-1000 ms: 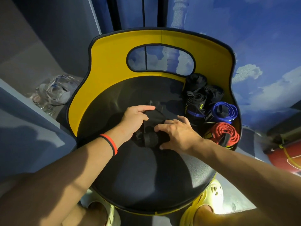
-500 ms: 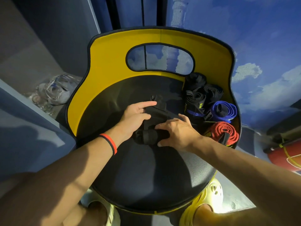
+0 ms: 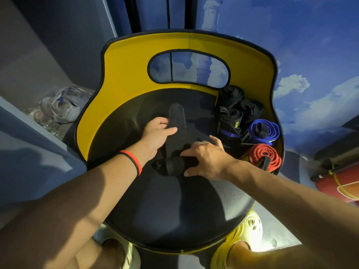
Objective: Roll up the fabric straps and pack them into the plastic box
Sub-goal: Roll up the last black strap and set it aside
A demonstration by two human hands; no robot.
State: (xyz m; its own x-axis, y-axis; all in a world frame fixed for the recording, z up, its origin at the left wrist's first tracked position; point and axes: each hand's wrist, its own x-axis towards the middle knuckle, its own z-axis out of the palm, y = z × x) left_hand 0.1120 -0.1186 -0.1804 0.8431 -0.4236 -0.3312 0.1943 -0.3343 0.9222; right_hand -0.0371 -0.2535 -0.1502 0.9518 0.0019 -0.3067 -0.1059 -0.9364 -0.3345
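Black strap (image 3: 176, 115) lies on the seat (image 3: 174, 210), running from the centre out toward 12 o'clock. Its near end is already wound into a fat roll (image 3: 172, 166) about mid-seat; the far part is flat and unrolled.

Left hand (image 3: 157, 134): fingers fairly straight, pressing the flat part of the strap down at about 11 o'clock from the roll. It grips nothing. Orange-and-black wristband (image 3: 132, 160) on that wrist.

Right hand (image 3: 207, 160): comes in from 4 o'clock, fingers and thumb curled round the right end of the roll, holding it.

Done so far, judging by the pile at the 2 to 3 o'clock edge of the seat, against the yellow back (image 3: 126, 74): several black rolls (image 3: 233, 113), a blue roll (image 3: 270, 131) and a red roll (image 3: 260, 154) below it, all wound, touching one another. None of them is in a box.

Current strap looks roughly half rolled (hard to be sure, black on black). Left to do: finish this roll, then pack all the rolls.

Box: not clearly in view. A clear plastic heap (image 3: 62, 107) sits off the seat at 10 o'clock, well apart from the hands; cannot tell whether that is the box. So packing seems not yet begun and rolling is near its end; no loose unrolled straps show elsewhere.
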